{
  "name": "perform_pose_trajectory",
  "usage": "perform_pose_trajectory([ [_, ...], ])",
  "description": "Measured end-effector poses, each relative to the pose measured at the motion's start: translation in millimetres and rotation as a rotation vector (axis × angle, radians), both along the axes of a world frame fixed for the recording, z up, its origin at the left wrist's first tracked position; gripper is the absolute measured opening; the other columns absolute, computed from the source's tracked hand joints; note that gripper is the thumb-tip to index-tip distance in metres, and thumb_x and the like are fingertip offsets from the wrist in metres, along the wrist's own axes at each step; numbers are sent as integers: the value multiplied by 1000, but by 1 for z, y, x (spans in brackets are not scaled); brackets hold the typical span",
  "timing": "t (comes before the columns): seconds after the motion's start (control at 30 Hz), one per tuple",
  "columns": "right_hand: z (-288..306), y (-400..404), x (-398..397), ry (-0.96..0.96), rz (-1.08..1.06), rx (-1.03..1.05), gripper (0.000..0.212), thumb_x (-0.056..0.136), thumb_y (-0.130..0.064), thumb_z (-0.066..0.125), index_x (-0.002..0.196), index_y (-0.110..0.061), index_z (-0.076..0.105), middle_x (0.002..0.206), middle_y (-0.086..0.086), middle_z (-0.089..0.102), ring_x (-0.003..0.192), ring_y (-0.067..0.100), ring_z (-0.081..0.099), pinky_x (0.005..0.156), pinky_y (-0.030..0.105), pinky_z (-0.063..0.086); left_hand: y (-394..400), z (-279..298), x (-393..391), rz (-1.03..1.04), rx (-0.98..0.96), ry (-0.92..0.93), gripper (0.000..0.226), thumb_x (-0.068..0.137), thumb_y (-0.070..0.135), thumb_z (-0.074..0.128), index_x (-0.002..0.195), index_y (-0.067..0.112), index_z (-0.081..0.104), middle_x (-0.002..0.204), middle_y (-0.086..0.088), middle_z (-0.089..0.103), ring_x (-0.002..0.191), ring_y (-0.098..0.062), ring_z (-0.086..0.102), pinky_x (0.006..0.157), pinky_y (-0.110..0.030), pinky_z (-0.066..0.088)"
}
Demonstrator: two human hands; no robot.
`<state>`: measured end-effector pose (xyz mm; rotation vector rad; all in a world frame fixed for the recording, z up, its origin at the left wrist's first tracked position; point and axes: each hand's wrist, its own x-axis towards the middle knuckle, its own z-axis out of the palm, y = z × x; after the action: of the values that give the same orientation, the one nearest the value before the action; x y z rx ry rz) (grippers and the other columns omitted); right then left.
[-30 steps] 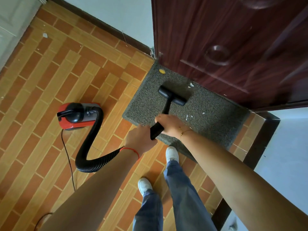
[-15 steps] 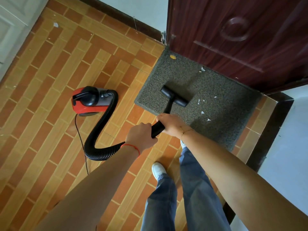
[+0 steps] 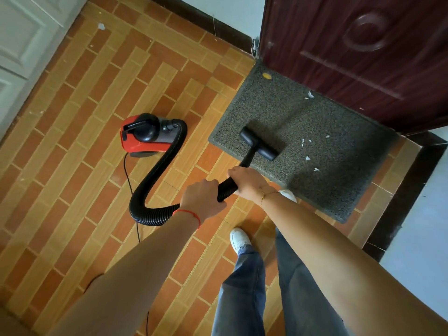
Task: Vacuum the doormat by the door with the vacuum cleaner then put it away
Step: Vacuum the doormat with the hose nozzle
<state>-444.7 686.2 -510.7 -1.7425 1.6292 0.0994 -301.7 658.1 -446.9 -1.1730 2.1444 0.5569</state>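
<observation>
Doormat (image 3: pixel 322 151) against the door (image 3: pixel 363 57), nozzle (image 3: pixel 259 144) near its left edge.

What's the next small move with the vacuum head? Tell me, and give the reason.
Probably push the vacuum head forward and to the right across the doormat. It sits near the mat's near-left edge, while white scraps lie just to its right and another near the door. Both the left hand and the right hand already grip the hose.
</observation>
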Motion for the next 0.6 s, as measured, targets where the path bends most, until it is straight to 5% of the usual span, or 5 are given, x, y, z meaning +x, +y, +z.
perform_pose_trajectory([
  [0.27, 1, -13, -56, 77, -3, -5, 17, 90, -9, 57, 107, -9, 55, 111, 6, 59, 95, 26, 65, 69, 35, 50, -6, -2, -53, -1, -52, 70, 27, 88, 37, 53, 105, 16, 54, 66, 4, 48, 60, -17, 53, 51, -29, 43],
  [0.6, 6, -39, -199, 124, 13, 2, 12, 90, -6, 53, 102, -10, 53, 113, 5, 59, 99, 26, 63, 68, 34, 44, -29, -5, -194, 62, -37, 164, 22, 88, 33, 54, 102, 15, 55, 65, 5, 45, 59, -19, 52, 48, -28, 37],
])
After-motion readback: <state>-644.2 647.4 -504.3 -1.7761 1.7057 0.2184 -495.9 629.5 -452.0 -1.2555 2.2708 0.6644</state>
